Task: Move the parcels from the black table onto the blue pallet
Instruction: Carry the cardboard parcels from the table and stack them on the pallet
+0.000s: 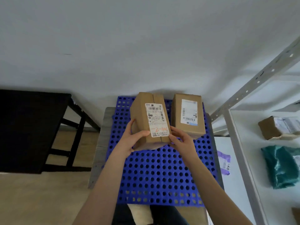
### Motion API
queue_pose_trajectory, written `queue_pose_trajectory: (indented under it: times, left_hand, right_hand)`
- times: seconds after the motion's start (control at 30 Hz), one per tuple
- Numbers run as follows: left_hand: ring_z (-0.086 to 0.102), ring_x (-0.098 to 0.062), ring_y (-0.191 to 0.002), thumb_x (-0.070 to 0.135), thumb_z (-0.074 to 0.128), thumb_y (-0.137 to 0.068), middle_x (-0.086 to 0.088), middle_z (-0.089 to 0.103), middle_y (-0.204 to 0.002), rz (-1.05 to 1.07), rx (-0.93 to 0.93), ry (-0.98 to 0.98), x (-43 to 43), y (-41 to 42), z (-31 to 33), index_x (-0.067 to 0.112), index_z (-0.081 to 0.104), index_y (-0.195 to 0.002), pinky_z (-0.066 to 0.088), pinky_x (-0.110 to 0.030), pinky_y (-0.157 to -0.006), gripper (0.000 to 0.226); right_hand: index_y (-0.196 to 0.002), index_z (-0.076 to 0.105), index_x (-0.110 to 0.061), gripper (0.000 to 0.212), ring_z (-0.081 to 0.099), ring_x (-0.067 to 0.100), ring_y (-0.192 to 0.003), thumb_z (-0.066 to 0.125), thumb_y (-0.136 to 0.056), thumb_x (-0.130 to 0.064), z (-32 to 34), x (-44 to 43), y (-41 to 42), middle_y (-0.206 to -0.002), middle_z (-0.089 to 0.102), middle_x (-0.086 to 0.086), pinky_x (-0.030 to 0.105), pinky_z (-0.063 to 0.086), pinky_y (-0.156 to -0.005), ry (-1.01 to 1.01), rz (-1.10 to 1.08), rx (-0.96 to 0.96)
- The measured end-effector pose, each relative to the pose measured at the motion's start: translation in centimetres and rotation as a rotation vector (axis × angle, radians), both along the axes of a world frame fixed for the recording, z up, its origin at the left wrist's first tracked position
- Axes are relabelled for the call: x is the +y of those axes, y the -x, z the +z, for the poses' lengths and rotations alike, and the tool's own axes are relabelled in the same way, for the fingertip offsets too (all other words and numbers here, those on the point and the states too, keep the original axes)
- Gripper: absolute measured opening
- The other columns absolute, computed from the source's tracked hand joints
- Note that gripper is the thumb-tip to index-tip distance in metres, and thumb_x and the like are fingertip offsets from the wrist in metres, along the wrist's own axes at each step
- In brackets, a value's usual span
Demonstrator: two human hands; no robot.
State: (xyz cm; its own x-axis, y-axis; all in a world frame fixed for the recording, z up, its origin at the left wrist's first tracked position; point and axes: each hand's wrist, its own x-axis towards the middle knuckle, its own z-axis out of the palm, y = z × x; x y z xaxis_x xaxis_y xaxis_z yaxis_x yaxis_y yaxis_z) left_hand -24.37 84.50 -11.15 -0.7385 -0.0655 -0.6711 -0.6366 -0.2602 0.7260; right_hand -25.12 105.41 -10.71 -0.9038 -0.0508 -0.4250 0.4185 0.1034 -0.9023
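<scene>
A brown cardboard parcel (150,114) with a white label and red handwriting is over the back left part of the blue perforated pallet (155,172). My left hand (131,140) grips its near left corner, thumb on top. My right hand (180,140) holds its near right corner. Whether the parcel rests on the pallet or hovers just above it I cannot tell. A second brown parcel (188,114) with a white label lies on the pallet's back right. The black table (30,127) stands at the left, and no parcels show on its visible top.
A grey metal shelving rack (243,98) stands at the right, holding a brown box (272,129), a teal bag (282,166) and a white-purple mailer (224,163). A white wall runs close behind the pallet. Beige floor lies between table and pallet.
</scene>
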Motion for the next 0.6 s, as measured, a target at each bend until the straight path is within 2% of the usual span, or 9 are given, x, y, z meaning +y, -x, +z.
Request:
queue_pose_trajectory:
  times: [0.07, 0.13, 0.2, 0.3, 0.33, 0.37, 0.47, 0.53, 0.6]
  left_hand:
    - [0.049, -0.004, -0.094, 0.026, 0.085, -0.066, 0.017, 0.046, -0.113, 0.046, 0.025, 0.039, 1.7, 0.8, 0.5, 0.048, 0.026, -0.141, 0.048, -0.034, -0.069, 0.098]
    - [0.049, -0.013, -0.107, 0.030, 0.088, -0.059, 0.013, 0.044, -0.125, 0.066, 0.038, 0.096, 2.6, 1.8, 0.8, 0.043, 0.022, -0.145, 0.048, -0.045, -0.089, 0.109]
    - [0.042, -0.021, -0.124, 0.032, 0.089, -0.057, 0.006, 0.038, -0.142, 0.048, 0.046, 0.193, 3.0, 3.0, 1.1, 0.040, 0.018, -0.148, 0.039, -0.051, -0.105, 0.116]
    - [0.033, -0.027, -0.133, 0.040, 0.089, -0.054, -0.003, 0.028, -0.150, -0.008, 0.032, 0.393, 3.6, 4.9, 1.6, 0.039, 0.016, -0.148, 0.033, -0.052, -0.109, 0.119]
    - [0.029, -0.031, -0.135, 0.046, 0.089, -0.051, -0.006, 0.024, -0.149, -0.039, -0.001, 0.507, 3.9, 5.5, 1.7, 0.041, 0.015, -0.147, 0.031, -0.054, -0.110, 0.121]
    - [0.024, -0.035, -0.136, 0.053, 0.087, -0.049, -0.010, 0.021, -0.149, -0.081, -0.041, 0.645, 4.3, 6.1, 1.7, 0.042, 0.013, -0.146, 0.028, -0.057, -0.110, 0.123]
    - [0.015, -0.045, -0.136, 0.063, 0.083, -0.049, -0.019, 0.011, -0.150, -0.220, -0.123, 1.003, 5.9, 7.7, 1.6, 0.039, 0.005, -0.147, 0.026, -0.063, -0.106, 0.127]
    - [0.013, -0.047, -0.138, 0.066, 0.082, -0.049, -0.022, 0.007, -0.152, -0.290, -0.151, 1.102, 7.0, 8.6, 1.3, 0.036, 0.003, -0.148, 0.025, -0.066, -0.105, 0.130]
    - [0.012, -0.048, -0.138, 0.067, 0.081, -0.049, -0.023, 0.007, -0.153, -0.341, -0.168, 1.131, 8.0, 9.3, 0.7, 0.032, 0.003, -0.148, 0.025, -0.066, -0.105, 0.132]
  right_hand:
    - [-0.126, 0.062, -0.017, 0.035, 0.064, 0.013, -0.107, 0.063, -0.092, -0.009, -0.1, 1.3, 0.7, -0.116, 0.067, -0.002, 0.035, 0.054, -0.093, -0.070, 0.027, 0.066]
    - [-0.123, 0.063, -0.019, 0.036, 0.063, 0.008, -0.105, 0.066, -0.090, -0.008, 0.0, 2.1, 1.3, -0.109, 0.066, -0.013, 0.032, 0.052, -0.094, -0.140, 0.053, 0.138]
    - [-0.120, 0.065, -0.020, 0.034, 0.062, 0.001, -0.097, 0.068, -0.088, -0.008, -0.1, 2.8, 1.9, -0.105, 0.062, -0.019, 0.024, 0.053, -0.088, -0.209, 0.030, 0.190]
    - [-0.113, 0.068, -0.021, 0.032, 0.061, -0.007, -0.088, 0.066, -0.087, -0.003, -0.4, 4.0, 2.6, -0.113, 0.058, -0.005, 0.006, 0.050, -0.068, -0.308, -0.014, 0.254]
    - [-0.111, 0.068, -0.022, 0.034, 0.059, -0.010, -0.092, 0.063, -0.086, 0.001, -0.5, 4.5, 2.8, -0.117, 0.055, -0.003, 0.004, 0.047, -0.069, -0.324, -0.022, 0.269]
    - [-0.112, 0.069, -0.021, 0.037, 0.057, -0.008, -0.102, 0.062, -0.085, 0.003, -0.6, 5.0, 3.0, -0.120, 0.052, -0.003, 0.004, 0.044, -0.076, -0.347, -0.029, 0.274]
    - [-0.118, 0.068, -0.023, 0.041, 0.038, 0.018, -0.128, 0.064, -0.083, -0.001, -0.8, 6.4, 4.0, -0.130, 0.045, -0.006, 0.019, 0.030, -0.095, -0.506, -0.010, 0.264]
    - [-0.126, 0.063, -0.025, 0.049, 0.028, 0.027, -0.132, 0.066, -0.082, -0.004, -1.1, 7.3, 4.7, -0.142, 0.039, 0.001, 0.024, 0.025, -0.098, -0.628, 0.048, 0.245]
    - [-0.134, 0.056, -0.028, 0.058, 0.022, 0.031, -0.134, 0.068, -0.081, -0.008, -1.4, 8.0, 5.5, -0.149, 0.031, 0.006, 0.034, 0.031, -0.103, -0.674, 0.075, 0.206]
